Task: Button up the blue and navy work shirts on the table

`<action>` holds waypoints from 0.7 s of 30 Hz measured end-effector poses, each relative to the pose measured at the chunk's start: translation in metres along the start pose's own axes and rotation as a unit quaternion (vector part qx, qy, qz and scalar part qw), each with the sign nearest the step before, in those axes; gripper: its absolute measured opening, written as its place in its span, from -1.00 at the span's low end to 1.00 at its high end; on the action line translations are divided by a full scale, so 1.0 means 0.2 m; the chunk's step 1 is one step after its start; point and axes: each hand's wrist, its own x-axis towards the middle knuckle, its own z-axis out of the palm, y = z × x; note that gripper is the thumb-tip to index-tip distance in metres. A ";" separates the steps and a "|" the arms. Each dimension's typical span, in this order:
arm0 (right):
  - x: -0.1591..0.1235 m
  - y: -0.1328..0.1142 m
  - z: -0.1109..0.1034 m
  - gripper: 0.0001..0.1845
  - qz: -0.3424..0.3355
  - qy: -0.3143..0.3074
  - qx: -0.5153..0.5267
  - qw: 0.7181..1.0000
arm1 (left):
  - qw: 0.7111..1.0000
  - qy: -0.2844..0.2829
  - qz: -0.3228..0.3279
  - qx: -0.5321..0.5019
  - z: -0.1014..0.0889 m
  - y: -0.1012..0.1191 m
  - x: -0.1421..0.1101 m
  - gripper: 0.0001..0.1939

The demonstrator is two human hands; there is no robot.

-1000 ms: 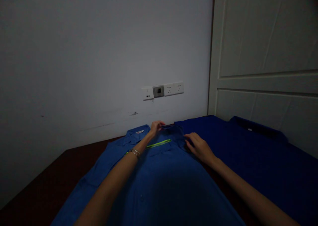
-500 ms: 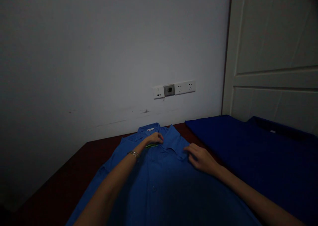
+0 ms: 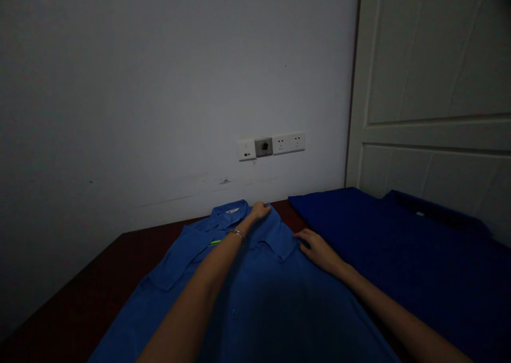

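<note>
A light blue collared shirt (image 3: 263, 283) lies front up, its collar at the far end and its button front running down towards me. Both short sleeves lie folded inward over the chest. My left hand (image 3: 261, 211), with a bracelet at the wrist, is closed on the shirt at the far corner of the right-hand sleeve fold. At the outer edge of that same sleeve (image 3: 279, 239), my right hand (image 3: 315, 247) pinches the cloth between thumb and fingers. A yellow-green strip (image 3: 214, 242) shows on the chest, partly hidden by my left forearm.
A darker blue garment (image 3: 359, 251) is spread on the right. The dark red surface (image 3: 104, 267) under the shirt shows on the left. Behind stands a white wall with a row of sockets (image 3: 271, 146), and a white panelled door (image 3: 431, 134) is at the right.
My left hand has moved from the middle of the chest to the far right shoulder corner. My right hand stays at the sleeve edge. The view has turned slightly right.
</note>
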 end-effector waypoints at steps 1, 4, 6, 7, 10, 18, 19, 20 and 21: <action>0.00 0.01 0.00 -0.64 0.001 0.002 0.002 1.000 | 1.000 0.007 -0.012 -0.001 0.02 0.01 0.03 -0.69; 0.01 0.02 -0.01 -0.68 0.008 0.008 0.003 1.000 | 0.999 0.022 -0.050 -0.004 0.07 0.04 0.10 -0.70; 0.01 0.02 -0.02 -0.69 0.013 0.012 0.001 1.000 | 0.997 0.024 -0.071 -0.004 0.10 0.05 0.13 -0.69; 0.01 0.03 -0.03 -0.70 0.016 0.014 -0.001 1.000 | 0.996 0.024 -0.080 -0.004 0.11 0.06 0.14 -0.68; 0.01 0.03 -0.04 -0.70 0.029 0.008 -0.011 0.999 | 0.995 0.021 -0.099 -0.004 0.14 0.06 0.18 -0.63; 0.01 0.03 -0.05 -0.72 0.071 0.000 -0.053 0.996 | 0.992 0.031 -0.115 0.029 0.14 0.07 0.17 -0.76; 0.00 0.02 -0.05 -0.72 0.074 -0.003 -0.062 0.995 | 0.993 0.040 -0.109 0.037 0.14 0.07 0.15 -0.76; 0.00 0.02 -0.05 -0.71 0.076 -0.007 -0.072 0.994 | 0.993 0.052 -0.099 0.047 0.14 0.06 0.13 -0.76; 0.00 0.01 -0.05 -0.68 0.077 -0.011 -0.083 0.994 | 0.993 0.064 -0.088 0.056 0.14 0.05 0.10 -0.74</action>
